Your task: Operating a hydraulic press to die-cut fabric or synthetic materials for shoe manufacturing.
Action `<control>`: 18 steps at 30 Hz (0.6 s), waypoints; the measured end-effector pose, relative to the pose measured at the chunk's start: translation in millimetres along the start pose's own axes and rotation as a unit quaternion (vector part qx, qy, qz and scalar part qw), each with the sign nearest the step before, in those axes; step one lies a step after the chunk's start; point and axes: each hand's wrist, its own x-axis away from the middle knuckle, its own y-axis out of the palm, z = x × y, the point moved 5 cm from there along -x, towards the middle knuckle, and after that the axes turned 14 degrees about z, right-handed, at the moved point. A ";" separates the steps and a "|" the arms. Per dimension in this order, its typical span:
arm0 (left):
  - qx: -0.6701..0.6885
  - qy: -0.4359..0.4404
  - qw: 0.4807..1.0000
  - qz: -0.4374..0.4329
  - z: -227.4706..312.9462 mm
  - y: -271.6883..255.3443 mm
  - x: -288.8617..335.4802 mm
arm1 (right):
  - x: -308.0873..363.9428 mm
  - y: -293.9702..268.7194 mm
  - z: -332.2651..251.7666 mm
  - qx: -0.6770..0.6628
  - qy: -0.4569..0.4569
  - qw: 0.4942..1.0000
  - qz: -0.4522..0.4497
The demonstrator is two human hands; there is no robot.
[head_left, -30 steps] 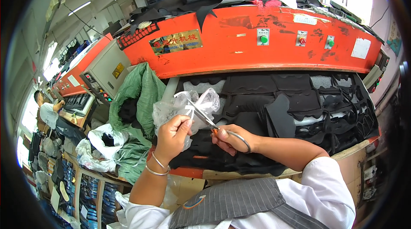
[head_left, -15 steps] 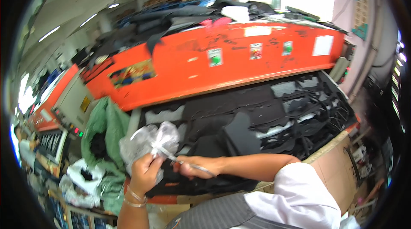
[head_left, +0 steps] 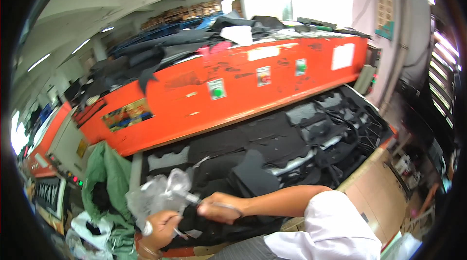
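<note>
and here's the right hand (head_left: pixel 221 208), clenched round the handles of the scissors (head_left: pixel 192 197), blades poking out to the left of the fist, tips up by the near right side of the clear bag (head_left: pixel 154 197). touching it or not? too blurred to say. the bag sits over the left end of the black sheets (head_left: pixel 265 136), left of the scissors and just beyond the left hand (head_left: pixel 159 231). that left hand is curled, thumb towards the right, with a pale strip (head_left: pixel 181 234) right by its fingertips; pinched or loose, i can't tell. far side, the sheets reach back to the orange press (head_left: pixel 238 77); left of the bag slumps a green sack (head_left: pixel 111 175).
</note>
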 end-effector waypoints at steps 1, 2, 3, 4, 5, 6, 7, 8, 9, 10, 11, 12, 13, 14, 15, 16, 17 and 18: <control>-0.015 0.024 0.999 -0.039 -1.9 10.0 0.3 | -2.1 -12.7 3.0 -0.028 0.016 0.998 0.049; -0.002 0.044 0.997 -0.062 -3.6 21.6 0.4 | -3.8 -31.9 1.7 -0.047 0.013 0.995 0.087; -0.003 0.012 0.996 -0.091 -3.4 30.0 -0.1 | -2.9 -57.6 3.6 -0.093 0.057 0.989 0.096; 0.006 -0.002 0.996 -0.093 -1.8 31.7 -2.0 | 1.9 -79.6 -13.5 -0.116 0.077 0.982 0.128; 0.000 0.038 0.997 -0.061 -5.8 26.8 -3.5 | 7.8 -91.4 -59.9 0.077 -0.029 0.978 0.191; -0.002 0.039 0.999 -0.021 -7.6 17.1 -4.1 | 9.4 -113.0 -88.7 0.161 -0.039 0.954 0.250; 0.014 -0.018 1.000 0.005 -21.7 3.2 -1.8 | 6.5 -137.6 -114.3 0.265 -0.053 0.919 0.286; 0.038 -0.044 0.997 0.055 -26.0 -12.6 -4.0 | 11.3 -149.7 -156.8 0.279 -0.061 0.895 0.342; 0.080 -0.078 0.990 0.089 -23.7 -26.5 -7.6 | 13.8 -188.5 -179.8 0.267 -0.090 0.890 0.358; 0.036 0.002 0.988 0.153 -29.3 -44.1 -10.5 | 13.9 -219.0 -210.0 0.339 -0.114 0.850 0.387; 0.016 0.030 0.982 0.185 -14.9 -57.2 -19.0 | 18.9 -261.3 -233.8 0.335 -0.182 0.821 0.425; 0.004 0.006 0.973 0.232 -22.8 -72.6 -14.1 | 12.6 -285.3 -261.5 0.413 -0.177 0.750 0.485; -0.006 0.027 0.970 0.243 -9.2 -78.6 -20.0 | 22.9 -363.6 -289.6 0.544 -0.243 0.622 0.508; -0.003 0.037 0.958 0.283 -11.0 -83.1 -17.8 | 18.6 -407.2 -307.9 0.520 -0.213 0.619 0.549; -0.087 0.077 0.949 0.293 -3.2 -86.2 -17.0 | 21.2 -467.5 -329.1 0.505 -0.244 0.614 0.556; -0.083 0.068 0.940 0.323 -5.0 -83.7 -16.4 | 13.7 -511.3 -344.6 0.511 -0.235 0.615 0.552; -0.079 0.060 0.930 0.355 -6.6 -80.8 -14.0 | 9.7 -554.4 -353.7 0.515 -0.216 0.570 0.603; -0.217 0.062 0.905 0.362 -11.4 -82.5 -7.5 | 0.0 -583.5 -358.4 0.595 -0.159 0.470 0.632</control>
